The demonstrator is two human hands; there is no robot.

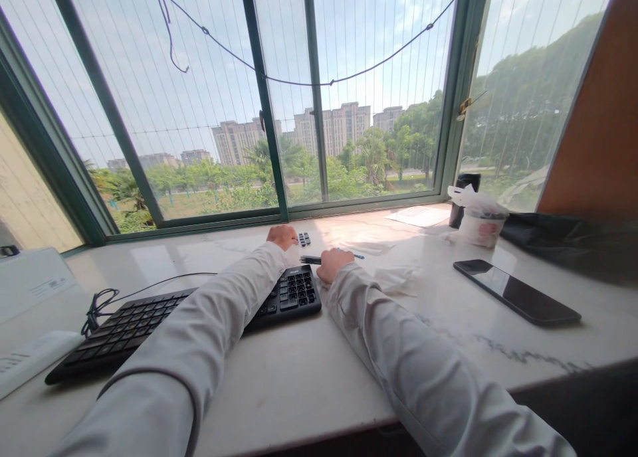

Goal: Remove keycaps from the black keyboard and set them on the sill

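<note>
A black keyboard (pixel 298 291) lies on the white marbled sill, partly hidden under my left forearm. Some spots at its right-hand end look bare of keycaps. Just beyond it my left hand (pixel 282 236) is closed with its fingers curled down; what they hold, if anything, is hidden. Beside that hand sits a small group of dark keycaps (pixel 304 238). My right hand (pixel 335 264), near the keyboard's top right corner, is closed around a thin pen-like tool (pixel 312 260). Its dark end points left, and a bluish end shows on the right.
Crumpled white tissue or plastic (pixel 396 279) lies right of my right hand. Farther right are a black phone (pixel 516 291), a bagged cup (pixel 481 224), a dark cylinder (pixel 468 181) and paper (pixel 419 216). A white box (pixel 40 284) and coiled cable (pixel 94 307) are left.
</note>
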